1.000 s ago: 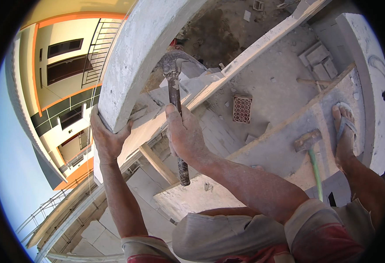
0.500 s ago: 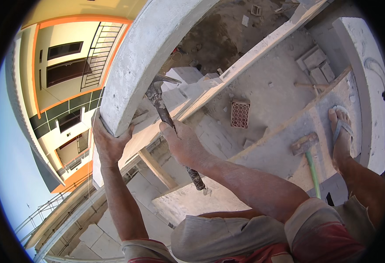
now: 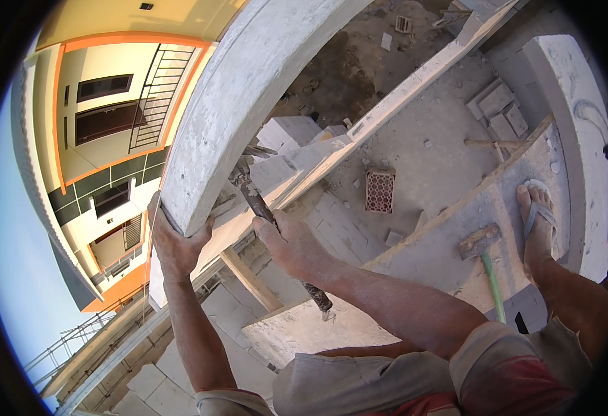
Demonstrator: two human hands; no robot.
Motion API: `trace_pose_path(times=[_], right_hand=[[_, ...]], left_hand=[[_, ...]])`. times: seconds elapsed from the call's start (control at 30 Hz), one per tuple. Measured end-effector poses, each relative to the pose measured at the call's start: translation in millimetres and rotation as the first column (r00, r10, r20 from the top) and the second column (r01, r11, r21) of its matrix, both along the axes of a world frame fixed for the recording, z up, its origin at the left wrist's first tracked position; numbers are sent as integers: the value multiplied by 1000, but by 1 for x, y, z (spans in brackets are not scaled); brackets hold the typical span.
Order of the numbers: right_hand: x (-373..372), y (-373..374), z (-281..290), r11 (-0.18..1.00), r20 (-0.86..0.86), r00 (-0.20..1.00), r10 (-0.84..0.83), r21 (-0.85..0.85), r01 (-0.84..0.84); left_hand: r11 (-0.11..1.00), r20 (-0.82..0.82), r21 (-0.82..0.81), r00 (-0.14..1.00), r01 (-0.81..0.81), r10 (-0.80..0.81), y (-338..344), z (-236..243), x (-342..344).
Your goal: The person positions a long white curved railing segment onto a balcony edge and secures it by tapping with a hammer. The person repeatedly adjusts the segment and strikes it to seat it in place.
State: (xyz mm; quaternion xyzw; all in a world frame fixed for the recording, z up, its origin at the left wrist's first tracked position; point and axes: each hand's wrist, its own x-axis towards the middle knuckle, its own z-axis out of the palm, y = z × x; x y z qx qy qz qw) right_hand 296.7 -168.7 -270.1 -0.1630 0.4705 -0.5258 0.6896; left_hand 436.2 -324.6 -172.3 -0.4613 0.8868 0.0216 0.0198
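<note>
My left hand [image 3: 181, 249] is wrapped round the near end of a long, pale grey block [image 3: 210, 139], thumb on its right side and fingers on its left. My right hand [image 3: 290, 243] is closed on the dark, crusted handle of a hammer [image 3: 251, 193], whose butt sticks out below my wrist. The hammer's head is against or close to the block's right side and partly hidden there; I cannot tell whether they touch. Beneath both hands runs a pale ledge [image 3: 331, 149] that slants up to the right.
A sledgehammer [image 3: 480, 243] with a green handle lies beside my sandalled foot [image 3: 539, 215] on a dusty plank [image 3: 449, 229]. Below are a red hollow brick [image 3: 380, 192] and stacked grey blocks [image 3: 501, 107]. Another thick grey block [image 3: 574, 139] stands at right. A yellow building [image 3: 103, 159] rises at left.
The hammer's head has dropped slightly and turned, so less of it shows past the block. Both hands keep their hold; the whole view has shifted a little.
</note>
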Motion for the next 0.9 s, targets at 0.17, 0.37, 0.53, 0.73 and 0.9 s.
trace_pose_path(times=[0.17, 0.37, 0.53, 0.73, 0.9], right_hand=[[-2, -2, -6, 997, -106, 993, 60, -44, -64], [-11, -3, -6, 979, -106, 975, 194, -48, -200], [-13, -2, -5, 999, 6, 999, 50, 2, -50], [-24, 7, -14, 997, 7, 997, 76, 28, -76], [-56, 19, -32, 996, -75, 995, 66, 72, -60]], left_hand=[[998, 31, -61, 999, 25, -23, -2, -3, 5], [998, 47, -38, 998, 49, -47, -3, -1, 8], [991, 61, -93, 994, 93, -88, -5, -3, 12], [996, 72, -70, 996, 57, -52, -6, -4, 16], [1000, 61, 29, 998, 10, -12, -5, 1, 12]])
